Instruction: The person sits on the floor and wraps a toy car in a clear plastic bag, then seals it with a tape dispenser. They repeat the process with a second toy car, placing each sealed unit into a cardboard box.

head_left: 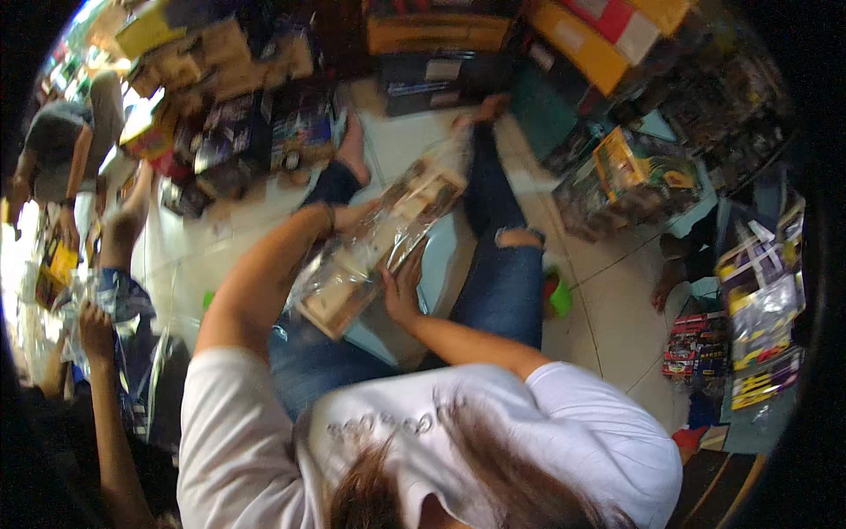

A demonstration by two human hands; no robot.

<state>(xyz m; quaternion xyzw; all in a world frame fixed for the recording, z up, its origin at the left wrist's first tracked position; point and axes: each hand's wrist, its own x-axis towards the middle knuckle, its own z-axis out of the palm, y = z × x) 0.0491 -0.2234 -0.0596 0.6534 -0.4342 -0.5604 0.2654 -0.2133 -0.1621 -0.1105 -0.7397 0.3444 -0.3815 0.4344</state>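
Observation:
A long beige box-like package [383, 242] in shiny clear plastic lies slantwise above my lap, one end towards my left thigh and the other towards my feet. My left hand [354, 217] holds its left side, with the fingers partly hidden behind the plastic. On the right side, my right hand [405, 286] grips it near the middle, thumb towards me. Loose plastic wrap [451, 154] sticks out past the far end. Under the package, a pale flat surface [434, 264] shows between my legs in blue jeans [502, 282].
Boxed goods [231, 132] are stacked at the far left, and a wrapped stack of boxes [626, 181] stands on the right. A green container [558, 293] sits beside my right knee. Other people are close: a hand [95, 331] at left, a foot [667, 275] at right. Plastic-wrapped packages [762, 304] lie far right.

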